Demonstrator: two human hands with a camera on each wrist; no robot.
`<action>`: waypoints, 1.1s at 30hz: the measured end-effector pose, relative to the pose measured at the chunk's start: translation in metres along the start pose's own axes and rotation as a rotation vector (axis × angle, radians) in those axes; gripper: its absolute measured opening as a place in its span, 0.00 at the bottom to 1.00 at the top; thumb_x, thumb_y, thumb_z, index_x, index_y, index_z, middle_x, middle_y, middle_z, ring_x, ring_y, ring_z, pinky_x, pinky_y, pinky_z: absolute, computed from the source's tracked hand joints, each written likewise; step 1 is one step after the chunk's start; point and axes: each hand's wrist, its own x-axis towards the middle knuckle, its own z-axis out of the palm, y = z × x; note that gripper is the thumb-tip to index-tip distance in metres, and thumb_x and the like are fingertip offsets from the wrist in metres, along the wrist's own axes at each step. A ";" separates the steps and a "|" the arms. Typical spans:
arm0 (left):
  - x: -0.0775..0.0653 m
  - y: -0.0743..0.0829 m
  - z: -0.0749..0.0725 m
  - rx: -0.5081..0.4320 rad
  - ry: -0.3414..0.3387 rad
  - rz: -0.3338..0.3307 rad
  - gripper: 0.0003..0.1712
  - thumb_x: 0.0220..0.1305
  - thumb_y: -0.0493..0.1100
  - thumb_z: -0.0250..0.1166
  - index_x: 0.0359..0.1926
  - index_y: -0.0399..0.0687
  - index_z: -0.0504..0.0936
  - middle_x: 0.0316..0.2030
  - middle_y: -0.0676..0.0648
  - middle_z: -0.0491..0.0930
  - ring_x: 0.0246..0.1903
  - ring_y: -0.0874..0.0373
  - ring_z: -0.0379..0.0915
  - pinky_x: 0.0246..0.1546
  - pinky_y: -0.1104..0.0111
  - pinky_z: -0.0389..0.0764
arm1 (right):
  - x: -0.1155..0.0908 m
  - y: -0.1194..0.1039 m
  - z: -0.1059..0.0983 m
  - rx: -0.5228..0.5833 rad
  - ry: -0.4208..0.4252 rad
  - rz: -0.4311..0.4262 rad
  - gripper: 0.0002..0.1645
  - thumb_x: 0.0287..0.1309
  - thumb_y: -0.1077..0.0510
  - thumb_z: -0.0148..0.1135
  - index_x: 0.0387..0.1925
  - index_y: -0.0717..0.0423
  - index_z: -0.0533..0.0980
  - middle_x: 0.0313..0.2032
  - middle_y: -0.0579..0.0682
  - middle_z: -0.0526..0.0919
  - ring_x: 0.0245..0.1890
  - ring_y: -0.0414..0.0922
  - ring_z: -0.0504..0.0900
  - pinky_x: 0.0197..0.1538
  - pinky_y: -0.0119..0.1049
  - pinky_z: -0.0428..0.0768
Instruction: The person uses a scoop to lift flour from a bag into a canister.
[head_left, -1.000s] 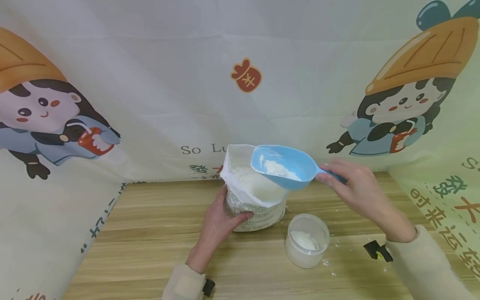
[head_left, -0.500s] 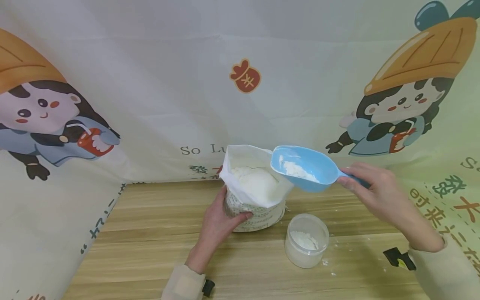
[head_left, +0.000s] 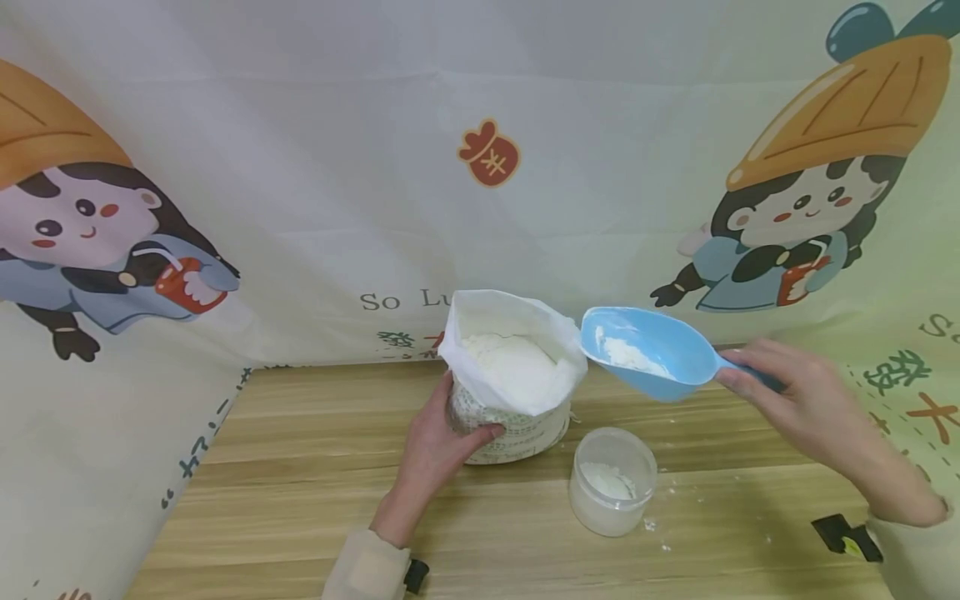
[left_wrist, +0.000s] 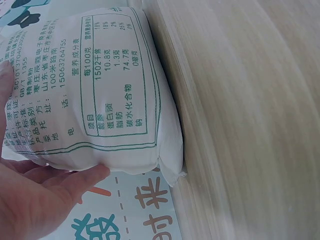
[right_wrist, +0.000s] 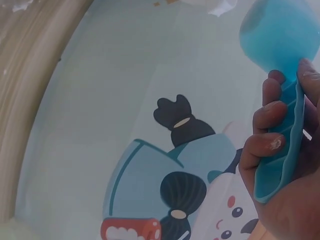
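An open white flour bag [head_left: 512,435], full of white powder, stands upright on the table in the head view. My left hand [head_left: 438,450] holds its lower left side, thumb across the front and fingers round the side. Green print and a nutrition table cover the bag [left_wrist: 100,95] in the left wrist view. My right hand [head_left: 810,404] grips the handle of a blue scoop [head_left: 678,350] with some white powder in it. The scoop's front edge is at the bag's right rim. In the right wrist view, fingers curl round the ribbed scoop handle [right_wrist: 286,150].
A clear round jar [head_left: 611,510] with white powder inside stands on the wooden table [head_left: 300,492], in front of the bag and to its right. White specks lie beside the jar. A printed cloth [head_left: 337,167] hangs close behind and at both sides.
My right hand has carried the scoop rightward and slightly down, from over the bag's mouth to beside its right rim. My left hand and the bag have stayed in place.
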 end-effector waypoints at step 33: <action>0.000 0.000 0.000 0.001 -0.001 -0.006 0.65 0.48 0.58 0.83 0.80 0.48 0.57 0.73 0.38 0.68 0.71 0.37 0.64 0.70 0.40 0.66 | -0.040 0.034 -0.014 -0.163 -0.180 -0.002 0.13 0.57 0.58 0.76 0.44 0.58 0.88 0.38 0.47 0.90 0.35 0.43 0.85 0.34 0.41 0.85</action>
